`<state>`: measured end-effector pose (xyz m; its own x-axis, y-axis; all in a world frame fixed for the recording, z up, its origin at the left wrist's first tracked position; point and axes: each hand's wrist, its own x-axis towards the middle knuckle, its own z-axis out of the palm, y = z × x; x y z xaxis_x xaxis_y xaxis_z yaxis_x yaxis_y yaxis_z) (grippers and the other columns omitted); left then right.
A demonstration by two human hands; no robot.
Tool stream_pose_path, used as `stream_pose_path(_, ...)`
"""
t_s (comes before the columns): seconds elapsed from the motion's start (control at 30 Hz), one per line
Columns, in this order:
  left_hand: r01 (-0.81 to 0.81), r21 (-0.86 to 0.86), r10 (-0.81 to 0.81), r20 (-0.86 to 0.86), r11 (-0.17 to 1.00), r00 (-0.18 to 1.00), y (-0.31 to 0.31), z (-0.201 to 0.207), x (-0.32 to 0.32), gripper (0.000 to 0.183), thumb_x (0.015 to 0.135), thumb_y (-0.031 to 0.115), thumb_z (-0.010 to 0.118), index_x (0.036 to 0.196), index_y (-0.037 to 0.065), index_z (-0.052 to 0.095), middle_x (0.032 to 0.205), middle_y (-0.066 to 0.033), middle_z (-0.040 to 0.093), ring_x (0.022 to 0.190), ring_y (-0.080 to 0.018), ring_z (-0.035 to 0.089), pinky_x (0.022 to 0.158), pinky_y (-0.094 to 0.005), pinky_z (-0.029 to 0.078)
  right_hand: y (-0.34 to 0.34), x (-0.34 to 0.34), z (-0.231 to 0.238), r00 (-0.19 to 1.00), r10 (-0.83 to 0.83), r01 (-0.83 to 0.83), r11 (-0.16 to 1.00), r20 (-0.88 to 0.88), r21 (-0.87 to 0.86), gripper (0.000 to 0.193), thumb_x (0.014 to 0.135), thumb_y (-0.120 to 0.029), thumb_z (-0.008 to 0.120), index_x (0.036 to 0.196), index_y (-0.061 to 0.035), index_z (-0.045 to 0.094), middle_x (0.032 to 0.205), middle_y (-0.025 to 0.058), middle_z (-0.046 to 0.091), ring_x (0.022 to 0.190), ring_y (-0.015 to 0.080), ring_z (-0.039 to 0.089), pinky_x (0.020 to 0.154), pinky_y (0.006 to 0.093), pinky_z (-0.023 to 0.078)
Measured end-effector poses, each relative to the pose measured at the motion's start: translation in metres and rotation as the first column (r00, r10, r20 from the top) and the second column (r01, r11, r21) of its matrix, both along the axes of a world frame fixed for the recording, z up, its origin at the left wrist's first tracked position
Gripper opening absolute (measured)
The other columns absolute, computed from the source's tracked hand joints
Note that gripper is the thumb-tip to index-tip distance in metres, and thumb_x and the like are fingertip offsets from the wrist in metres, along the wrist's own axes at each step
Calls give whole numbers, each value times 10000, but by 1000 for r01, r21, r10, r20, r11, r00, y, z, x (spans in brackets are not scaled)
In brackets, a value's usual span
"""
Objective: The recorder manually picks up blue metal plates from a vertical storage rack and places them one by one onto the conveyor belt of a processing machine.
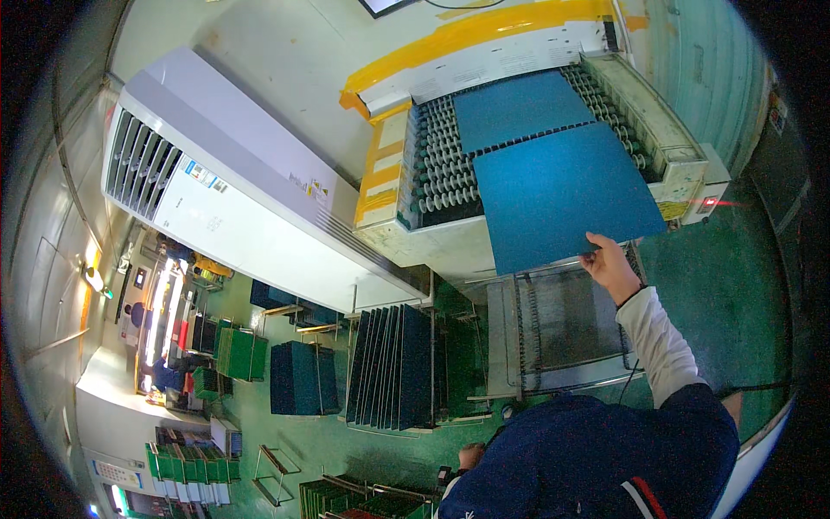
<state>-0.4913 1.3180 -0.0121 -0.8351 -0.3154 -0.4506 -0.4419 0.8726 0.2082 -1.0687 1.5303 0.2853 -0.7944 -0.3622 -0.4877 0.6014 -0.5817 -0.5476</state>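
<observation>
My right hand [609, 270] pinches the near edge of a flat blue panel [566, 199], thumb on top. The panel's far part rests over the roller conveyor [441, 164], and its near part juts out past the machine's end. Just beyond it, a second blue panel [519, 105] lies flat on the rollers. My left hand [471, 456] hangs low beside my body; only a small part shows, and its fingers cannot be made out.
Below the conveyor's end stands a metal-framed rack [571, 324]. To the left are a tall white air conditioner [251, 233] and a rack of upright dark blue panels [391, 368]. More racks with green panels [241, 353] stand on the green floor. A red-lit switch [709, 202] sits at the machine's right corner.
</observation>
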Motion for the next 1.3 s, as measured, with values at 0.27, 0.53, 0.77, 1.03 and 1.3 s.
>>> stream_pose_path(0.27,-404,159,404,32,901,914,14,31,-14,215,771,312,556,851,141,658,841,-97,650,858,-281,611,751,-360,470,-4,-7,-1,1000,-10,10,1000,-4,-10,164,772,-165,663,789,-101,512,732,46,539,653,207,507,631,351,480)
stream_pose_path(0.53,-300,88,306,-71,950,949,18,50,-17,264,787,324,571,922,117,664,942,-106,654,892,-304,601,776,-358,472,-9,-15,1,1000,16,-16,1000,-11,2,173,775,-175,660,779,-98,505,745,46,542,686,207,511,626,347,482)
stream_pose_path(0.77,-411,174,404,79,895,911,15,41,-18,251,748,307,584,950,168,638,942,-90,641,880,-295,601,736,-384,485,-14,-17,6,999,-10,9,1000,39,9,159,766,-143,663,811,-95,518,766,54,544,662,183,499,606,293,468)
stream_pose_path(1.03,-747,341,708,257,571,658,16,48,-23,211,747,312,569,912,192,626,909,-72,638,841,-290,601,689,-403,484,-14,-27,-4,1000,-24,24,1000,17,4,170,764,-136,660,829,-83,512,771,64,549,665,187,500,610,301,463)
stream_pose_path(1.3,-292,157,312,-124,944,942,14,28,-3,194,763,323,555,901,197,605,784,-89,609,760,-315,599,619,-424,478,-21,-32,-3,1000,4,-3,1000,18,-19,194,751,-142,669,827,-77,503,758,74,546,653,192,501,602,297,462)
